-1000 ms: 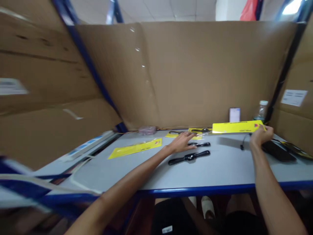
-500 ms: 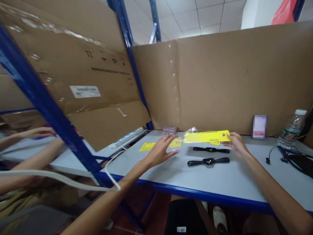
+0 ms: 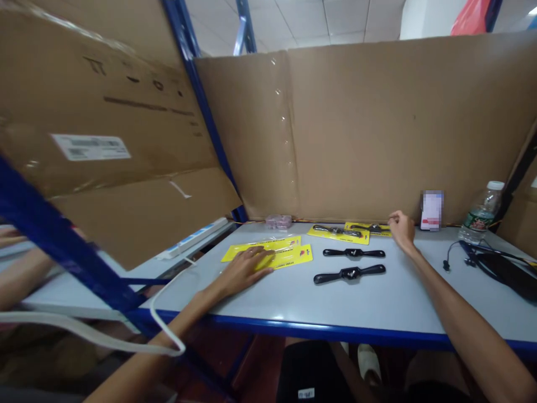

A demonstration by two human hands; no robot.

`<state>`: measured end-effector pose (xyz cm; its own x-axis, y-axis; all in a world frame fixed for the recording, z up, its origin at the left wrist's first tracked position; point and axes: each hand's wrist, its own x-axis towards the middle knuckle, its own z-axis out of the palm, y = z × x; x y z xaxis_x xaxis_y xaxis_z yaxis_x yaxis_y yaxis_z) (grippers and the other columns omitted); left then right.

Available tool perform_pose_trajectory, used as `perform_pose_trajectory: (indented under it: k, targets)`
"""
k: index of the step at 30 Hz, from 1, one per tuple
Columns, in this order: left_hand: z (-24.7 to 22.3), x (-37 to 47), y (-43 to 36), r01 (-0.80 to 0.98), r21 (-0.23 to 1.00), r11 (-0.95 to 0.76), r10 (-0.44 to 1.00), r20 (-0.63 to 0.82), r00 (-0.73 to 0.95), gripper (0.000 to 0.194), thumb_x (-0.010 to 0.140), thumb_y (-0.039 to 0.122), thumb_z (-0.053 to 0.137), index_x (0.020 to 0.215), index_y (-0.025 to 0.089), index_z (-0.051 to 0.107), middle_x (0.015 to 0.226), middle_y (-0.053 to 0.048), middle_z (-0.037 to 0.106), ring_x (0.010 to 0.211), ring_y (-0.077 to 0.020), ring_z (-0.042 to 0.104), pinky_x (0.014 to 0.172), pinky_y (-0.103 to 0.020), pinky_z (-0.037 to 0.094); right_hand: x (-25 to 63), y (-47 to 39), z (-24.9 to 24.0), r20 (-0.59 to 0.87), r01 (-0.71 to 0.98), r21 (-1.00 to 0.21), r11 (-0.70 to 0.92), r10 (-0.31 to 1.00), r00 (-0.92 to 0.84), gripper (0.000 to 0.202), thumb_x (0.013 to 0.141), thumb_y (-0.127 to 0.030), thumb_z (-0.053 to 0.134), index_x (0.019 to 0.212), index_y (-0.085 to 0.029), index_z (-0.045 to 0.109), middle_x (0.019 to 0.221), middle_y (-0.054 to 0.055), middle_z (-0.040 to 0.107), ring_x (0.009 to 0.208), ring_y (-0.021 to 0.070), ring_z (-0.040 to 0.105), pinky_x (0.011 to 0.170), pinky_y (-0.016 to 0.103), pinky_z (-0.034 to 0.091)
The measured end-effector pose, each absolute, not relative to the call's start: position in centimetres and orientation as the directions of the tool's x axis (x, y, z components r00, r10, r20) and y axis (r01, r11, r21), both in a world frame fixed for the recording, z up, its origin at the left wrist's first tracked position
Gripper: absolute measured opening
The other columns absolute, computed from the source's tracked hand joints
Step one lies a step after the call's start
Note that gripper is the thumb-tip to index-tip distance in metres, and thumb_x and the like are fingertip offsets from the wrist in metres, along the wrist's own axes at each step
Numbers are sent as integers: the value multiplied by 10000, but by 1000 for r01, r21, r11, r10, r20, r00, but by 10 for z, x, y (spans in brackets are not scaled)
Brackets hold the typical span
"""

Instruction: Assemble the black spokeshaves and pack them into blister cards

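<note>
My left hand (image 3: 245, 267) lies with its fingers spread on a yellow card (image 3: 300, 256) in clear wrap; another yellow card (image 3: 289, 243) lies just behind it. My right hand (image 3: 403, 229) is curled closed at the right end of a yellow card with a black tool (image 3: 372, 228) on it; whether it grips anything is hidden. Left of that lies a second yellow card with a black tool (image 3: 338, 231). Two loose black two-handled tools, one behind (image 3: 353, 253) and one in front (image 3: 350, 273), lie between my hands, untouched.
A small pinkish pack (image 3: 279, 222) sits at the back by the cardboard wall (image 3: 356, 129). A phone (image 3: 432, 211), a bottle (image 3: 482, 215) and a black cabled item (image 3: 509, 274) are at right. Another person's arm (image 3: 19, 280) shows at left.
The yellow card my right hand held raised now lies on the left with my left hand on it. My left hand moved left and down; my right hand has closed near the back cards.
</note>
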<state>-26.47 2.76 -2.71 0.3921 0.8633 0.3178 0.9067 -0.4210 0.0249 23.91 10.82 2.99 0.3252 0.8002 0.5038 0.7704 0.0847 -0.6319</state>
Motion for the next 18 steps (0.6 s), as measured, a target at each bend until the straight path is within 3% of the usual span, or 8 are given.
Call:
perform_pose_trajectory:
  k: [5,8,13,16,18]
  targets:
    - [-17,-284,36,901,-75,-427,837,343,426,574,923,618,492,1309,213,624,1338,-157,620,1273,-372,542,1082,-553,407,284,105,18,452,792,-600,-115,768,454,271,859,-132,515,1001,-195,737,1017,114,766,978,262,693,843,348,500]
    - [-4,-254,44,899,-58,-435,830,362,425,680,943,627,465,1471,198,462,1412,-167,558,1271,-367,537,1062,-533,424,285,108,14,395,782,-599,-173,785,477,288,873,-140,519,1025,-199,758,1052,122,766,996,259,690,845,338,497]
    - [12,-149,92,797,-20,-603,768,255,588,654,977,515,471,1544,216,343,1465,-166,518,1328,-340,503,1090,-489,399,263,108,8,293,804,-575,-152,879,377,271,866,-138,558,965,-211,799,1043,122,781,995,261,702,826,317,496]
    - [16,-100,139,815,37,-578,804,198,561,705,929,512,533,1542,218,346,1514,-190,470,1376,-380,459,1120,-549,339,246,101,3,262,831,-548,-100,922,284,249,857,-138,586,920,-233,808,1029,97,791,1004,247,708,822,290,494]
    - [16,-83,165,805,62,-591,800,171,575,759,868,554,598,1515,214,390,1475,-186,523,1339,-387,499,1091,-536,374,238,97,-1,243,844,-532,-71,942,233,233,842,-128,607,877,-238,809,1007,87,796,1005,238,710,816,274,495]
